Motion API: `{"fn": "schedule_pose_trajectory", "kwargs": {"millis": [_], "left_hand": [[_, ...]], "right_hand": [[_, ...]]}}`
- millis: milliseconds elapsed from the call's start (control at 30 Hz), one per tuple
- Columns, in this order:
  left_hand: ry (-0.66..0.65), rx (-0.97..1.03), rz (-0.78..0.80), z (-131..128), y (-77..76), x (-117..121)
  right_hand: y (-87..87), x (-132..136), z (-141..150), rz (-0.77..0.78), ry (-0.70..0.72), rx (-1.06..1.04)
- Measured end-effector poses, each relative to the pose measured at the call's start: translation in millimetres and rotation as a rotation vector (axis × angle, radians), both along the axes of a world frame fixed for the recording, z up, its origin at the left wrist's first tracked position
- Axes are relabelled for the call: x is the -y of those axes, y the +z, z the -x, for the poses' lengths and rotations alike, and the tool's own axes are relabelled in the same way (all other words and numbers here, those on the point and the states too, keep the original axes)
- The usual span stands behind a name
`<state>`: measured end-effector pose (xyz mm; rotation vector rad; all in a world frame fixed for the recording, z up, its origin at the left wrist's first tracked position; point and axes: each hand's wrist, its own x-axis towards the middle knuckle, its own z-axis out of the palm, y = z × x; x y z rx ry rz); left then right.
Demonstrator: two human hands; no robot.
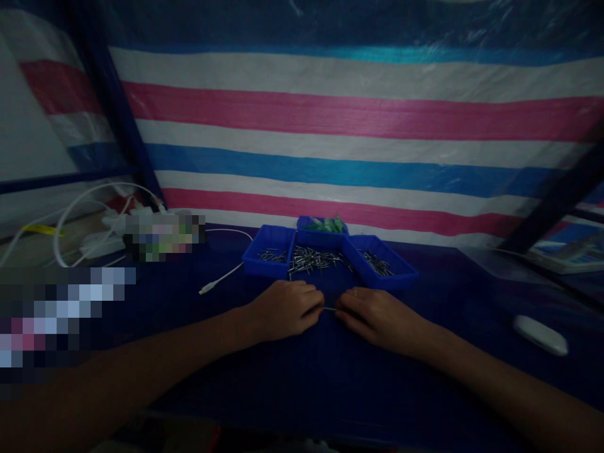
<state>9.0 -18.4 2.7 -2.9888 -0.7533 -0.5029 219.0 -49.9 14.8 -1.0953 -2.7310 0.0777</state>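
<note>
My left hand (291,307) and my right hand (377,316) face each other low over the dark blue table, fingertips pinched. A thin, pale metal rod (329,309) spans the small gap between them, one end in each hand; the ends are hidden by the fingers. Just beyond lies a loose pile of thin metal pins (315,259). Blue trays flank it: the left tray (265,268) holds a few similar pins, and more lie in the right tray (401,275). Behind the pile, a third blue tray (321,238) contains green pieces (333,224) too unclear to name.
A white cable (221,283) ends on the table left of the trays. Farther left are tangled white cords (59,236) and a blurred-out object (160,236). At right lies a white rounded case (540,335). A striped plastic sheet (353,116) hangs behind the table.
</note>
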Motion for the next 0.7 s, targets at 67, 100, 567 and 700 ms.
{"fn": "schedule_pose_trajectory", "kwargs": {"millis": [67, 100, 567, 700], "left_hand": [[0.001, -0.004, 0.000, 0.0, 0.2, 0.2], [0.001, -0.006, 0.001, 0.0, 0.4, 0.3], [-0.004, 0.015, -0.005, -0.2, 0.4, 0.7], [-0.004, 0.034, 0.011, -0.5, 1.5, 1.4]], "right_hand": [[-0.1, -0.1, 0.0, 0.000, 0.003, -0.001], [-0.3, -0.2, 0.0, -0.003, 0.005, 0.000], [-1.9, 0.2, -0.1, -0.011, 0.010, -0.024], [-1.9, 0.5, 0.2, -0.017, 0.011, -0.030]]}}
